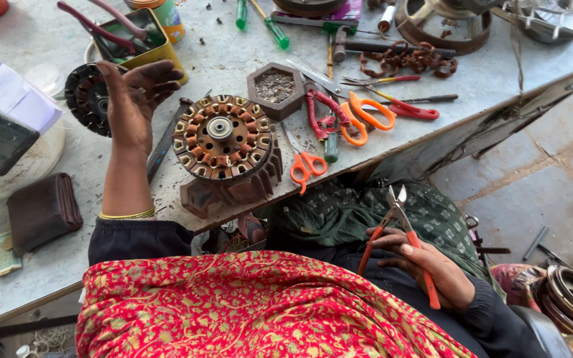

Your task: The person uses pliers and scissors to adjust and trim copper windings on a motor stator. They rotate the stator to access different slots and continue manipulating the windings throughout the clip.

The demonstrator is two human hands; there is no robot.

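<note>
Left hand [130, 99] raised above the worktop [233, 59], palm up, fingers loosely spread and curled, holding nothing. It hangs between a dark stator [87, 98] at its left and the wound stator [222, 137] at its right, touching neither as far as can be seen. Wound stator sits flat on a ribbed metal block [233, 189] near the worktop's front edge, copper coils ringed around a central bearing.

Right hand [432, 268] low over the lap, off the worktop, closed around the orange handles of pliers [399, 229]; jaws point up and stand slightly apart.

Near the wound stator: hexagonal tray [275, 89] of small bits, orange scissors [308, 162] at the front edge, larger orange scissors [366, 114], red-handled cutters [319, 113].
</note>
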